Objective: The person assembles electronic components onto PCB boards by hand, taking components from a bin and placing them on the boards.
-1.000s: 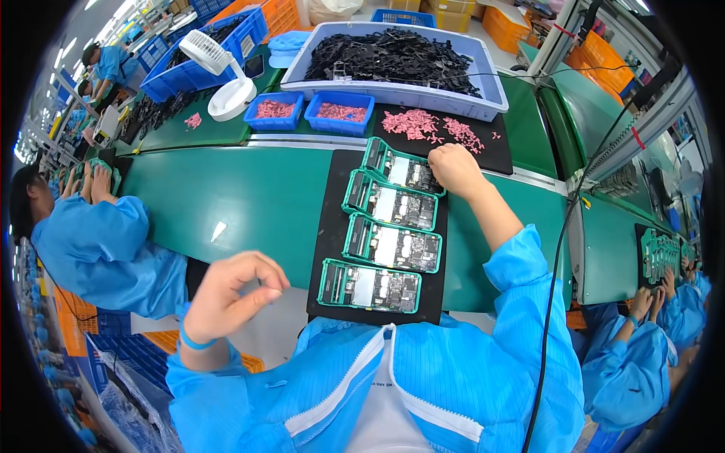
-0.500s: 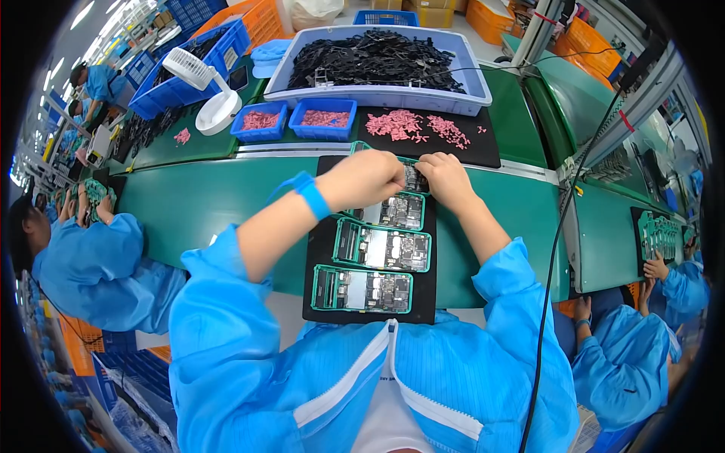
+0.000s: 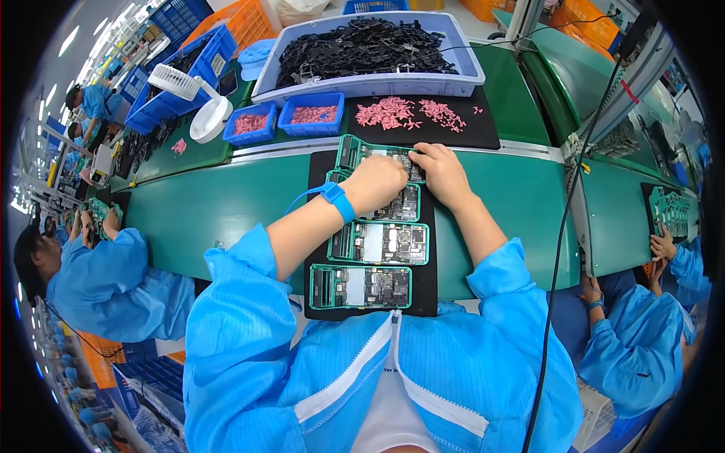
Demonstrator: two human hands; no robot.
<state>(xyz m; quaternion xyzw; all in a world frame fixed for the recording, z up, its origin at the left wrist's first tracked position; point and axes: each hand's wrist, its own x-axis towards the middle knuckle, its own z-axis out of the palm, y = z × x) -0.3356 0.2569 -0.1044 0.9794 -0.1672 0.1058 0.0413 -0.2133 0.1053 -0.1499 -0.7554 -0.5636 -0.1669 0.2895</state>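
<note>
Several opened phones in green frames lie in a column on a black mat (image 3: 320,175), circuit boards facing up. Over the farthest opened phone (image 3: 349,153), my left hand (image 3: 375,183) is closed, its fingers curled down at the board; whatever is between them is hidden. A blue strap circles my left wrist. At that phone's right end, my right hand (image 3: 443,174) is closed on the edge of the frame. The second opened phone (image 3: 408,204) is partly covered by my left hand. Nearer to me lie a third opened phone (image 3: 418,243) and a fourth (image 3: 389,290).
Beyond the phones stand two blue trays of pink pieces (image 3: 251,123) (image 3: 313,113), and loose pink pieces (image 3: 389,113) lie on a dark mat. A large bin (image 3: 470,69) holds black parts. A white fan (image 3: 211,119) stands left. Co-workers sit on both sides. A black cable (image 3: 557,264) hangs at right.
My left hand has shifted over the farthest phone, and more of that phone's left end shows. My right hand stays at its right end. The whole view has shifted slightly.
</note>
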